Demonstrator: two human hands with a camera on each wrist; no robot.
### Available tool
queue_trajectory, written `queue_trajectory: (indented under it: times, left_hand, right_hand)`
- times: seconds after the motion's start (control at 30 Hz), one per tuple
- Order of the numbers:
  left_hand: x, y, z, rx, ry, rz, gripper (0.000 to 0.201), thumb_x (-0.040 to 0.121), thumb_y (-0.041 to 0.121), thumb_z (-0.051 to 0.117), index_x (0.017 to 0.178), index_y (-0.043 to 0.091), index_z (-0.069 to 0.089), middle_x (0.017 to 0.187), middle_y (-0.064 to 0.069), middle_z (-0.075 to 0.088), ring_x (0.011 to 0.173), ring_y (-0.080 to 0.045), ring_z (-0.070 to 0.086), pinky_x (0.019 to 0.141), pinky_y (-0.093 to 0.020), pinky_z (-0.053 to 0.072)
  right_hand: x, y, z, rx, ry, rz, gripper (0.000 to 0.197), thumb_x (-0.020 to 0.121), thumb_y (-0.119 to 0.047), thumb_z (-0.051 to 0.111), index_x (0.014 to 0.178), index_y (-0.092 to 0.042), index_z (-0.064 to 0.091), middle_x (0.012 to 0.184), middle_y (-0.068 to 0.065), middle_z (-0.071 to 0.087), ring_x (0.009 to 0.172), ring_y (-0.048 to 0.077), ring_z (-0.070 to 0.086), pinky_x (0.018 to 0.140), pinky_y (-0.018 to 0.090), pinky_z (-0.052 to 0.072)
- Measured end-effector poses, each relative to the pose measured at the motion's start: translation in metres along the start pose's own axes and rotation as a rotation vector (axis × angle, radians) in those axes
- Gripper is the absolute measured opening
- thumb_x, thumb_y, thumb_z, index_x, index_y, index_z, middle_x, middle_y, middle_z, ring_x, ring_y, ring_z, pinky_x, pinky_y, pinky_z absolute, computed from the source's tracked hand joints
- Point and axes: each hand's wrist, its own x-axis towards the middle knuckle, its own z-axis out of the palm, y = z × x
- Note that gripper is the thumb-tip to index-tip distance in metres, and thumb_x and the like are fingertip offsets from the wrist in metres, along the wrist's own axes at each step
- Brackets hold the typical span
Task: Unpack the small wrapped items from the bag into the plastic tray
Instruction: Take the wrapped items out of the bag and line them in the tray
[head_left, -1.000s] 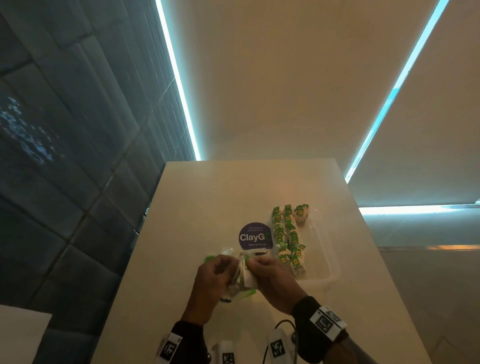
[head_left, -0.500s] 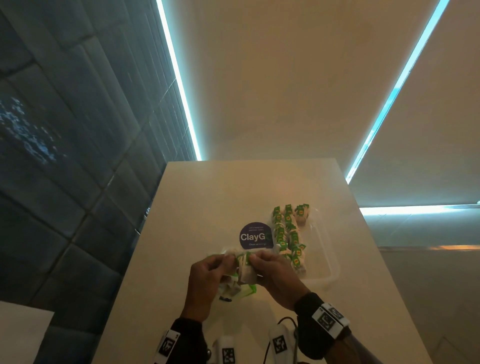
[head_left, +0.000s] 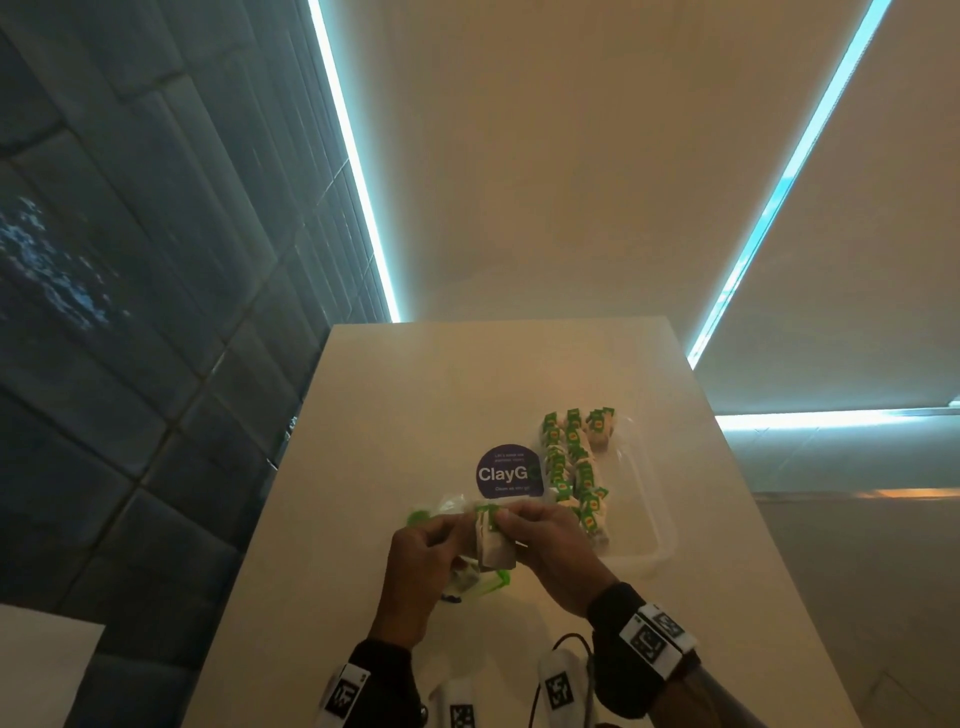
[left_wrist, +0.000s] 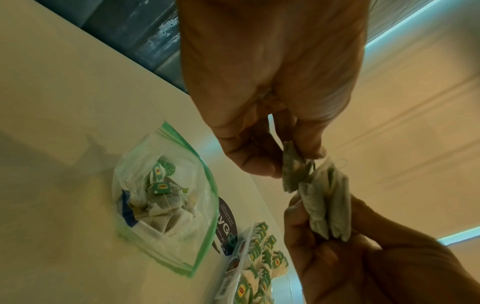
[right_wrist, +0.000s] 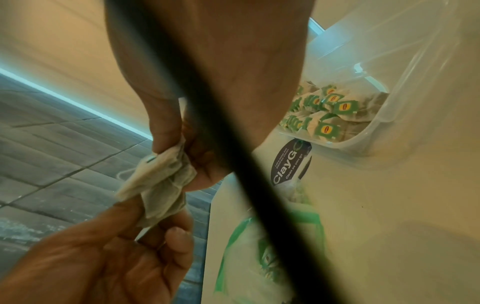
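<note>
Both hands raised just above worktop (head_left: 405, 395), meeting over the bag.

L hand (head_left: 423, 558): thumb + fingers pinching one teabag (left_wrist: 294, 170). R hand (head_left: 548, 551): gripping a small bunch of teabags (left_wrist: 326, 207), maybe three, pressed flat together. The single bag touches the bunch at the top; a thread loop shows there, so they look string-tangled. Judgement: step in hand = separating/collecting a batch before transfer.

Bag (left_wrist: 166, 197): clear zip bag w/ green seal, lying on worktop directly under and slightly L of hands, mouth open. More teabags inside, so task not done.

Tray (head_left: 660, 540): clear plastic, on worktop just R of and beyond R hand, long axis running away from the person. Rows of green-tagged teabags fill its L side; R side looks bare. Count not readable.

Key relation: tray lies fwd-right of the hands; R hand is the nearer one and already carries the bunch. A short move fwd-R would put it over the near end of the tray.

Risk (judgement): the thread could drag the L-hand teabag along.

Round dark sticker (head_left: 508, 472) on worktop beyond hands, touching tray's L edge in head view.
</note>
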Motion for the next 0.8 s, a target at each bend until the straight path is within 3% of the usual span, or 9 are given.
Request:
queue_trajectory:
  times: [0.1,0.33,0.5,0.63,0.8]
  left_hand:
    - [-0.001,0.002,-0.001,-0.021,-0.019,-0.017,0.013,0.089,0.025,0.067,0.092,0.017,0.078,0.082,-0.007,0.076,0.081,-0.029,0.072,0.073,-0.047,0.061]
    - [0.003,-0.001,-0.005,-0.053,0.054,-0.018,0.013,0.088,0.024,0.068,0.088,0.016,0.079,0.082,-0.005,0.076,0.079,-0.022,0.072,0.075,-0.040,0.059]
    - [0.000,0.003,-0.001,0.024,-0.024,-0.035,0.015,0.089,0.016,0.067,0.085,0.023,0.080,0.080,-0.005,0.076,0.076,-0.023,0.069,0.069,-0.041,0.058]
    - [-0.001,0.006,-0.001,0.047,-0.068,-0.043,0.015,0.088,0.018,0.068,0.084,0.025,0.080,0.080,-0.007,0.075,0.076,-0.027,0.070,0.070,-0.050,0.058]
    - [-0.001,0.006,0.002,0.046,-0.076,-0.089,0.017,0.092,0.028,0.064,0.085,0.024,0.079,0.083,-0.009,0.076,0.080,-0.029,0.072,0.072,-0.051,0.058]
  right_hand:
    - [-0.002,-0.001,0.003,-0.058,-0.009,-0.018,0.033,0.084,-0.021,0.062,0.102,0.007,0.067,0.105,0.015,0.068,0.102,0.029,0.064,0.091,0.042,0.055]
    - [0.000,0.003,-0.002,-0.064,0.029,-0.023,0.028,0.092,-0.012,0.057,0.106,0.011,0.064,0.105,0.017,0.067,0.101,0.030,0.064,0.092,0.047,0.053]
    - [0.005,0.006,0.002,-0.215,0.114,-0.107,0.017,0.089,-0.008,0.064,0.097,0.007,0.067,0.092,0.013,0.070,0.086,0.022,0.067,0.076,0.030,0.057]
    - [0.007,0.008,0.001,-0.238,0.164,-0.112,0.009,0.089,-0.008,0.065,0.091,0.001,0.066,0.087,0.009,0.069,0.083,0.021,0.066,0.074,0.031,0.057]
    - [0.008,0.008,0.002,-0.276,0.223,-0.134,0.005,0.086,-0.005,0.068,0.089,-0.001,0.066,0.087,0.009,0.070,0.081,0.018,0.068,0.071,0.028,0.057]
